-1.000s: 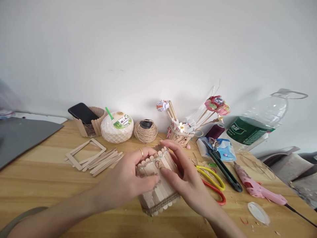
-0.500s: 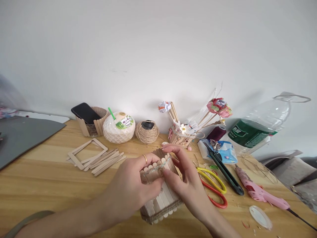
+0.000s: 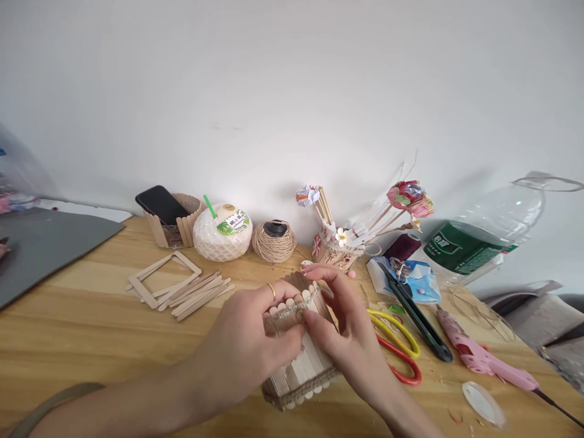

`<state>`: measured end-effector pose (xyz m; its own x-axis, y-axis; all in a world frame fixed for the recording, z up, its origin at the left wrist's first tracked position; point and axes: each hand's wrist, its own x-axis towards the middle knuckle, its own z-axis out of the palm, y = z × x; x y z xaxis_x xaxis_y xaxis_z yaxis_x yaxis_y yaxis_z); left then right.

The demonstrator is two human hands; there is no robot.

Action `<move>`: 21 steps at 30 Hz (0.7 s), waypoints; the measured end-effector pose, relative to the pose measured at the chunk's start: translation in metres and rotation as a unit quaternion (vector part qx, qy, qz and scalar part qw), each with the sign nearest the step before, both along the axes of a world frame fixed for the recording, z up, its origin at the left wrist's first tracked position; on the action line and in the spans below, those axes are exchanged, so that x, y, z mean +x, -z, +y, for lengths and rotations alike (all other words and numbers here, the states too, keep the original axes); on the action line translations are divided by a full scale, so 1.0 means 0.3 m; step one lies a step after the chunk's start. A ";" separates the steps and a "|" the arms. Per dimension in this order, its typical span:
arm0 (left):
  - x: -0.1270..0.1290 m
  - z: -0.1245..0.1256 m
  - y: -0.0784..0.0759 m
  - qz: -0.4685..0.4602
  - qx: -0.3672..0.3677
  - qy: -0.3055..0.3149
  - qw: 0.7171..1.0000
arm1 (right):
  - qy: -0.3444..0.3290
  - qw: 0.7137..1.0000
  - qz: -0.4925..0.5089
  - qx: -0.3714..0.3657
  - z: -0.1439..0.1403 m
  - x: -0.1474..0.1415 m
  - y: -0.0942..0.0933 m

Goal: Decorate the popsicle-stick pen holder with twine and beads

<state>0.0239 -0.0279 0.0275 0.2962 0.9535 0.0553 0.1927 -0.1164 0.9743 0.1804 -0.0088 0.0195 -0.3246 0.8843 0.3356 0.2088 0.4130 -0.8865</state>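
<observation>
Small box of pale wooden craft sticks (image 3: 298, 359), jute-banded at the base, tilted on the wooden surface (image 3: 91, 328). String of clear beads (image 3: 292, 308) across its upper rim. Left hand (image 3: 246, 347) closed around the left side; right hand (image 3: 351, 340) pinching the bead string. Just right of the grip, yellow and red scissors (image 3: 401, 356).

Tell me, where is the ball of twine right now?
The ball of twine sits at the back of the wooden table by the wall, between the white coconut drink and the small flower holder.
</observation>
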 end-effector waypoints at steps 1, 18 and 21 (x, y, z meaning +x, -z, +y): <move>0.000 0.000 0.000 -0.002 -0.003 0.000 1.000 | -0.002 1.000 0.000 0.001 0.000 0.000 0.000; -0.003 -0.005 -0.020 -0.026 -0.036 0.001 0.999 | -0.034 0.999 0.010 0.003 0.009 0.022 -0.004; 0.000 -0.005 -0.035 -0.026 -0.050 0.003 0.998 | -0.031 0.999 0.003 0.011 0.008 0.023 -0.003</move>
